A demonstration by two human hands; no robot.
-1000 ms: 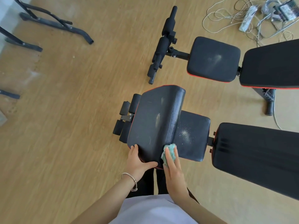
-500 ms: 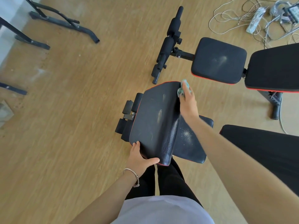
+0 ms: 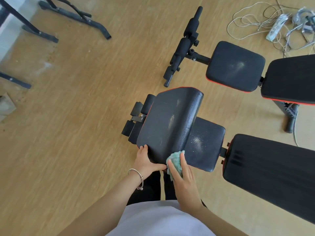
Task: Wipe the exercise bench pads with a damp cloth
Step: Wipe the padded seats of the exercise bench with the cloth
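- Wooden flooring is filling the frame; at the upper left, three black metal frame legs point(image 3: 75, 16) are lying or standing on it, well apart from the work.
- Left of centre, the left hand point(image 3: 144, 161) is gripping the near corner of the raised pad point(image 3: 170, 123), its grip clamped on the pad's edge with the thumb across the near rim; a bracelet point(image 3: 136, 174) is sitting on that wrist.
- Just right of it, the right hand point(image 3: 185, 181) is pressing a green cloth point(image 3: 175, 161) flat against the pad's near right edge, fingers spread over the cloth, not closed around it.
- Right of the raised pad, the lower seat pad point(image 3: 206, 143) is showing pale specks near its middle, so it is probably not wiped yet.
- Counting: two benches, the near one with three pads in view, the far bench point(image 3: 237, 65) at the upper right with two, its seat smudged too; one cloth; two hands.
- At the upper right corner, a tangle of white cables point(image 3: 252, 19) is lying on the floor.
- Risks, as I judge them: the cloth is only pinned under flat fingers, so a fast stroke could be leaving it behind; the raised pad could be tipping if the left hand lets go; specks pushed off the edge could be landing on the seat pad below.
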